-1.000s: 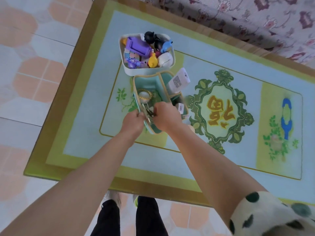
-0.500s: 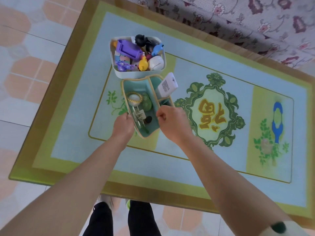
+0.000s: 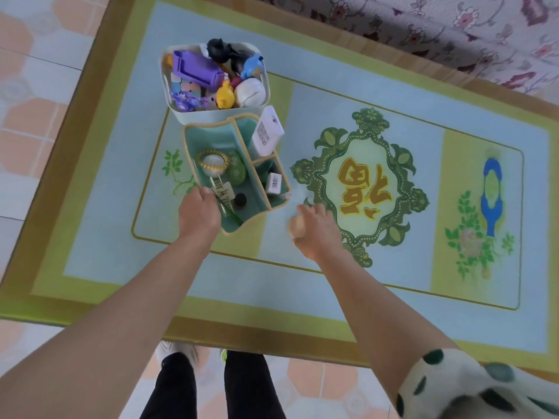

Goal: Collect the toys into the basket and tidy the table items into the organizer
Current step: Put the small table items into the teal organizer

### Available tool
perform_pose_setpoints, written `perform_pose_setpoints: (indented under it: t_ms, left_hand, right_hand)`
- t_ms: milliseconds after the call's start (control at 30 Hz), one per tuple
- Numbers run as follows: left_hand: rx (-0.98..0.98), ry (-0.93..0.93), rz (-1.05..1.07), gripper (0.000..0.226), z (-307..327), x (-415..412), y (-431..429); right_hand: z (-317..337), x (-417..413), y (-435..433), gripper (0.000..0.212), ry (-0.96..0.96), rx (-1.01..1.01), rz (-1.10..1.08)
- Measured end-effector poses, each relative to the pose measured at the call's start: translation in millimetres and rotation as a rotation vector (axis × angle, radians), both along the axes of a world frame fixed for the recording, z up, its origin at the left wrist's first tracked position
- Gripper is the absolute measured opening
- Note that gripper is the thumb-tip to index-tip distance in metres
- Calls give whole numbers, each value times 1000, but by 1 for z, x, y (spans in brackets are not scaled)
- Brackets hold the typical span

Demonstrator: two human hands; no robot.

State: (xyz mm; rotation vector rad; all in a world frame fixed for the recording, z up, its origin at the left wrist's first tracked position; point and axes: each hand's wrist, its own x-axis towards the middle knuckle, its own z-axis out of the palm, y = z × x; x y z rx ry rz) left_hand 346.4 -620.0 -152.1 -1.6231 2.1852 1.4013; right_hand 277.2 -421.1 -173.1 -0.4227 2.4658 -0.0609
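Observation:
A white basket (image 3: 193, 115) at the table's far left holds several toys, among them a purple tray (image 3: 196, 69), a yellow duck (image 3: 225, 96) and a white ball (image 3: 250, 92). Just in front of it stands the teal organizer (image 3: 211, 135) with beige trim. It contains a yellow hair tie (image 3: 212, 160), a hair clip (image 3: 222, 189), a QR-code box (image 3: 266, 134) and a small barcode box (image 3: 274, 183). My left hand (image 3: 198, 214) grips the organizer's near-left rim. My right hand (image 3: 319, 232), to the organizer's right, is curled around a small round beige item (image 3: 296, 226), which is blurred.
The table (image 3: 90, 164) is covered by a blue and green printed mat with a central ornament (image 3: 361, 189). Flowered fabric (image 3: 453, 31) lies beyond the far edge. Tiled floor lies left of the table and below its near edge, where my legs (image 3: 211, 388) stand.
My right hand left the organizer's near rim and moved right onto the beige item on the mat. My left hand stayed on the organizer's rim.

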Motion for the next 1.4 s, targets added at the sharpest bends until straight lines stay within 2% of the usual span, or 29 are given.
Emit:
perform_pose_setpoints:
  t_ms: [133, 233, 367, 467, 567, 667, 733, 900, 1133, 1267, 1400]
  left_hand:
    - [-11, 2, -4, 32, -1, 1, 1]
    - [-5, 3, -22, 34, 1, 2, 0]
    - [26, -1, -23, 37, 3, 3, 0]
    - [76, 4, -16, 34, 8, 4, 1]
    - [120, 16, -10, 28, 12, 5, -2]
    - [192, 61, 19, 28, 15, 6, -5]
    - [245, 86, 47, 28, 17, 5, -8]
    - [369, 116, 89, 30, 18, 10, -15]
    - [392, 119, 40, 35, 17, 15, -22]
    - [388, 121, 23, 32, 18, 14, -24]
    - [391, 123, 33, 31, 20, 15, -23]
  right_hand:
    - [-15, 7, 2, 52, 77, -35, 49]
    - [-12, 4, 4, 46, 65, -99, -38]
    - [20, -5, 3, 53, 107, -320, -217]
    - [59, -7, -4, 55, 204, -512, -233]
    - [100, -5, -22, 55, 214, -705, -143]
    - [120, -3, -55, 55, 132, -781, -19]
    - [122, -5, -81, 57, 65, -761, 31]
    - [89, -19, -141, 49, 8, -551, 212]
    - [39, -28, -176, 42, 60, -220, 441]
    - [34, -31, -182, 45, 37, -204, 429]
    - [51, -32, -174, 41, 63, -360, 376]
